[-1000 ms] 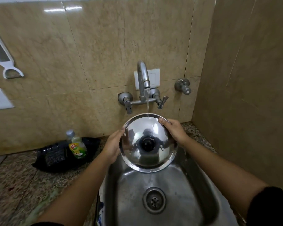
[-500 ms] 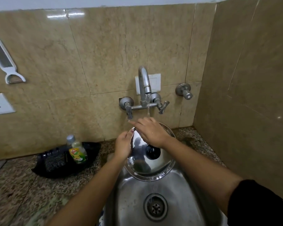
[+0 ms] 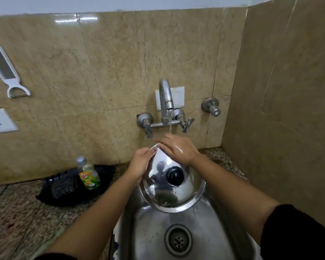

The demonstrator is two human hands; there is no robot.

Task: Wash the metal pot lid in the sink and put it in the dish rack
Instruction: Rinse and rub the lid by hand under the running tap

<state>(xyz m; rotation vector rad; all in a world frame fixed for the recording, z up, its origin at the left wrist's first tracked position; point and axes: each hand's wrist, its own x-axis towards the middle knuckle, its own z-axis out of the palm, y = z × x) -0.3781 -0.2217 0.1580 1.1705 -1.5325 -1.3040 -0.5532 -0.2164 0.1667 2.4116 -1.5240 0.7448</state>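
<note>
The metal pot lid [image 3: 169,186], shiny and domed with a black knob [image 3: 174,175], is held tilted over the sink [image 3: 150,237] under running water from the tap [image 3: 165,98]. Its left rim is clamped by the left hand [image 3: 139,164]; the right hand [image 3: 178,149] is laid flat on its upper edge, wet. Open basin is seen below; the counter [image 3: 17,218] lies left.

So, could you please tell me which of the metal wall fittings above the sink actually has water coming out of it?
The curved chrome spout in the middle; its stream falls onto the right hand. The round knob farther right is dry.
</note>
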